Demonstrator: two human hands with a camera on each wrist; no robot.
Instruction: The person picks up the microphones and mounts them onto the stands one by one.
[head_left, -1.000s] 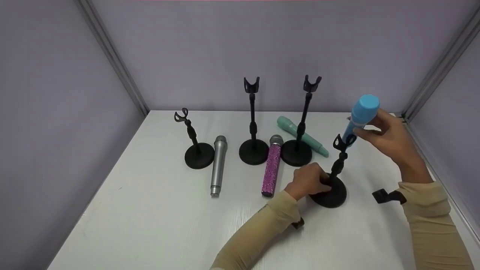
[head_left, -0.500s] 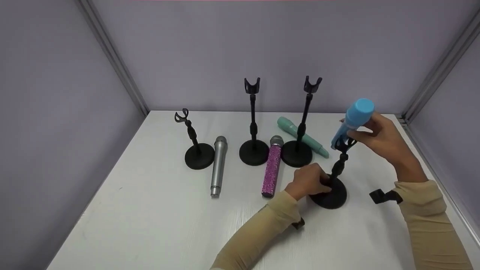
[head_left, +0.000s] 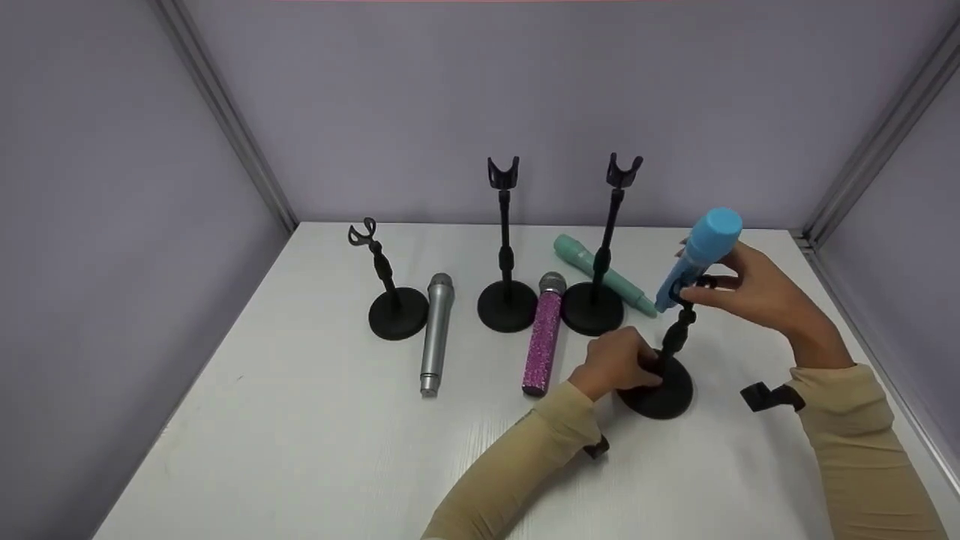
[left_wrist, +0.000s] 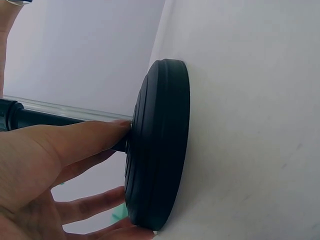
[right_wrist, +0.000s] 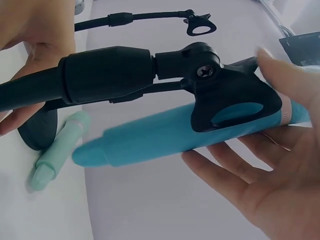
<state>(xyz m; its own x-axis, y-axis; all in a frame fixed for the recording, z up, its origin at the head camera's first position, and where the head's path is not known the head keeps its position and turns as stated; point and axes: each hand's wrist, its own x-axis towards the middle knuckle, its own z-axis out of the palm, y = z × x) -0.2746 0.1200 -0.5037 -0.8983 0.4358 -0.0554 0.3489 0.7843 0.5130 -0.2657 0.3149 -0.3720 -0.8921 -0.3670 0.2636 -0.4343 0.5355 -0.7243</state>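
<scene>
My left hand (head_left: 616, 364) grips the foot of the nearest black stand's post, just above its round base (head_left: 667, 397); the left wrist view shows thumb and fingers around post and base (left_wrist: 162, 145). My right hand (head_left: 765, 292) holds the blue microphone (head_left: 711, 238), tilted with its head up, at that stand's clip. In the right wrist view the blue body (right_wrist: 150, 135) lies against the black clip (right_wrist: 235, 95), with the thumb at the clip's edge and the fingers under the microphone. Whether it sits fully inside the clip I cannot tell.
Black stands with empty clips stand at the left (head_left: 398, 313), middle (head_left: 507, 306) and right of middle (head_left: 592, 308). Between them lie a silver microphone (head_left: 436, 334) and a pink glitter one (head_left: 543, 341); a green one (head_left: 606, 276) lies behind. Grey walls enclose the white table (head_left: 285, 450).
My right hand has moved the blue microphone down and left, from above and behind the clip to against it. The left hand has kept its grip on the stand.
</scene>
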